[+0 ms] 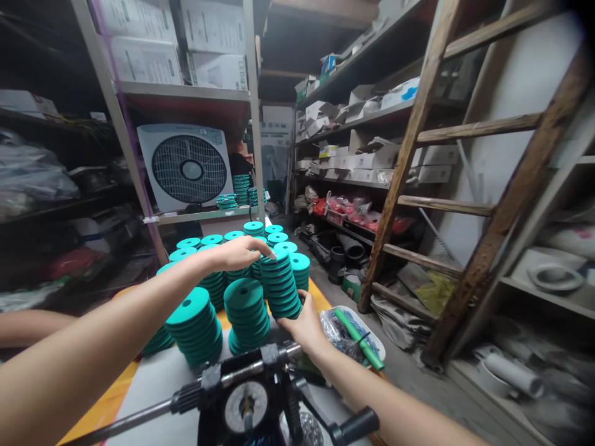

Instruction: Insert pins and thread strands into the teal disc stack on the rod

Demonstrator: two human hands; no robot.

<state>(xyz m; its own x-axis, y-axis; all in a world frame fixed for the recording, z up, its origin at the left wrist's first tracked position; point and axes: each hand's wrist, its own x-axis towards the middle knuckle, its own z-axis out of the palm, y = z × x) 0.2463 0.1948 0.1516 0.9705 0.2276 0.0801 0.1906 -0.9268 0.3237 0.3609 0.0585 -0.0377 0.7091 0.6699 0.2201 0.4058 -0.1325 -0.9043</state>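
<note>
A tilted stack of teal round spools (279, 282) stands between my two hands, each disc with a hole in its middle. My left hand (242, 253) reaches over the other stacks, its fingertips bent onto the top disc. At the bottom, my right hand (304, 322) wraps its thumb and fingers round the lowest discs. A shorter stack of teal spools (246, 316) is just left of the held one, and another stack (194, 325) stands further left. Nearest to me is a black hand-cranked machine (216, 402) with a round dial (245, 407) and a crank handle (356, 426).
Several more teal stacks fill the table's (118, 396) far side. A white tray (382, 353) holds a green tube (360, 341) and plastic bags. A box fan (188, 167) sits on the shelf ahead. To the right leans a wooden ladder (409, 148). Part of a bare limb (32, 328) shows at the left edge.
</note>
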